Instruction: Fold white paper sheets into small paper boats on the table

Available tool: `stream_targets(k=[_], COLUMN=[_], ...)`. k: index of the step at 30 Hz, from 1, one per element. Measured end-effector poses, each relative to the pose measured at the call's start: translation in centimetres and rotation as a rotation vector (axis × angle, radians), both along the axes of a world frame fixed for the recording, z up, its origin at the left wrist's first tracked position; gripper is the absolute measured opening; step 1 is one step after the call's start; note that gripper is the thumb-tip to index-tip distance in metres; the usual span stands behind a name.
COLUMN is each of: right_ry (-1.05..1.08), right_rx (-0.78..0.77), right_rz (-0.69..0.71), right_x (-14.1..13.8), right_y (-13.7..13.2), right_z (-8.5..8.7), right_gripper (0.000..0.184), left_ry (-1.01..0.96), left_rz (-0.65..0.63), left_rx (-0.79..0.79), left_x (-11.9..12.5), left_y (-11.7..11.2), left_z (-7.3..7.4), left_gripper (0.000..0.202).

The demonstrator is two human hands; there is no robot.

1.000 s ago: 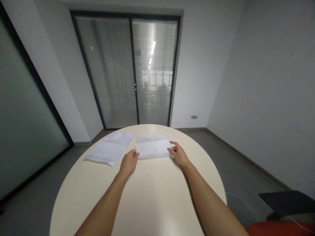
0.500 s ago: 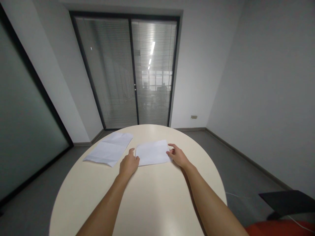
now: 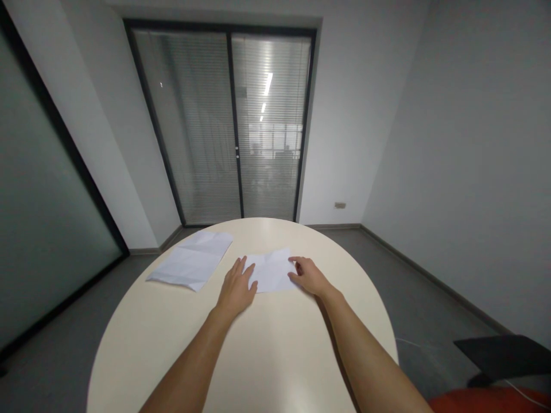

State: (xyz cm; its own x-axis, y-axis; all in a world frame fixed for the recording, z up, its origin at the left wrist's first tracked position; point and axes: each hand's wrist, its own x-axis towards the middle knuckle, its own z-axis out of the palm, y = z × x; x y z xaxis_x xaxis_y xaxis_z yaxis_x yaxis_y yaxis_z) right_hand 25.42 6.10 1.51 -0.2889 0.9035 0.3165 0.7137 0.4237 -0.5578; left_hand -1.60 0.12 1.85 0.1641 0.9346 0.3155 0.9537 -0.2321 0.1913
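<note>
A small white sheet of paper, apparently folded, lies in the middle of the round table. My left hand rests with spread fingers over its left edge, covering that side. At the right edge is my right hand; its index finger and thumb are apart and touch the paper, while the other fingers curl under. A larger white sheet with crease lines lies to the left, apart from both hands.
The cream round table fills the lower middle. Beyond it stands a dark-framed glass door with blinds. A black chair part and a red seat are at the lower right.
My left hand has moved right and spread its fingers over the small paper's left side. The paper's visible part is narrower. My right hand has shifted slightly left and down.
</note>
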Motion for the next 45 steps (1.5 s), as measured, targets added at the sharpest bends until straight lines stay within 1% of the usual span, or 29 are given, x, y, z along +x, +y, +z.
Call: stream_targets(k=[3,5,7,9,10,11,13,15,19,22,24,27,30,32,33,34,35,37,39,42,45], right_ry=[-0.079,-0.103,-0.099,-0.129,-0.157,-0.181,-0.238,-0.275,-0.302,-0.301,-0.305,-0.315,-0.326,-0.337,-0.344,-0.350,-0.355,-0.359,-0.357,-0.361,-0.375], right_rx=[0.132,0.176,0.181,0.155,0.125,0.081,-0.021,-0.083,-0.145,-0.163,-0.164,-0.165,-0.185,-0.197,-0.199,-0.198,-0.197,-0.191,-0.184,-0.191,-0.206], right_rz=[-0.003,0.054,0.166,0.283,0.325,0.327,0.307,0.236,0.053,-0.027,-0.043,-0.028,0.009,0.018,0.014,0.007,-0.003,-0.018,-0.022,-0.014,-0.021], right_x=[-0.8,-1.9,-3.3,-4.6,-5.1,-5.4,-5.5,-5.0,-3.4,-2.7,-2.6,-2.7,-2.9,-3.1,-3.2,-3.4,-3.6,-4.1,-4.5,-4.7,-4.1], right_y=[-0.5,-1.1,-1.9,-2.7,-3.0,-3.2,-3.2,-2.7,-1.4,-1.0,-1.1,-1.4,-1.8,-2.0,-2.1,-2.2,-2.2,-2.4,-2.6,-2.8,-2.7], right_z=[0.6,1.1,1.4,1.4,1.3,1.2,0.8,0.4,0.0,-0.2,-0.2,-0.2,0.0,0.1,0.2,0.2,0.1,0.0,0.0,0.2,0.9], right_gripper=[0.047,0.043,0.044,0.047,0.049,0.050,0.054,0.058,0.063,0.064,0.064,0.067,0.079,0.087,0.089,0.091,0.091,0.091,0.090,0.086,0.074], left_ry=[-0.017,-0.028,-0.036,-0.044,-0.050,-0.055,-0.056,-0.041,-0.021,-0.022,-0.028,-0.018,0.025,0.058,0.069,0.072,0.066,0.029,-0.015,-0.007,0.011], left_rz=[-0.048,-0.070,-0.098,-0.146,-0.171,-0.193,-0.211,-0.200,-0.189,-0.179,-0.157,-0.089,0.011,0.090,0.109,0.102,0.068,-0.043,-0.110,-0.098,-0.089], left_rx=[-0.099,-0.143,-0.154,-0.145,-0.142,-0.148,-0.190,-0.237,-0.255,-0.253,-0.248,-0.250,-0.231,-0.176,-0.133,-0.084,-0.037,0.013,-0.020,-0.150,-0.210], left_x=[0.6,1.1,1.5,1.9,2.0,2.1,2.1,2.1,1.9,1.7,1.6,1.5,1.2,1.0,1.0,1.1,1.2,1.6,2.3,2.9,2.9], left_y=[0.0,-0.1,-0.3,-0.6,-0.8,-1.0,-1.2,-1.2,-1.1,-0.9,-0.8,-0.4,0.0,0.2,0.2,0.2,0.2,0.1,-0.1,-0.3,-0.3], left_z=[-0.9,-1.1,-0.9,-0.3,0.0,0.3,0.6,0.5,0.0,-0.3,-0.5,-1.0,-1.4,-1.4,-1.3,-1.1,-1.0,-0.7,-0.7,-1.0,-1.1], left_gripper=[0.059,0.061,0.062,0.061,0.060,0.060,0.063,0.066,0.066,0.065,0.063,0.062,0.061,0.057,0.054,0.051,0.050,0.049,0.053,0.059,0.059])
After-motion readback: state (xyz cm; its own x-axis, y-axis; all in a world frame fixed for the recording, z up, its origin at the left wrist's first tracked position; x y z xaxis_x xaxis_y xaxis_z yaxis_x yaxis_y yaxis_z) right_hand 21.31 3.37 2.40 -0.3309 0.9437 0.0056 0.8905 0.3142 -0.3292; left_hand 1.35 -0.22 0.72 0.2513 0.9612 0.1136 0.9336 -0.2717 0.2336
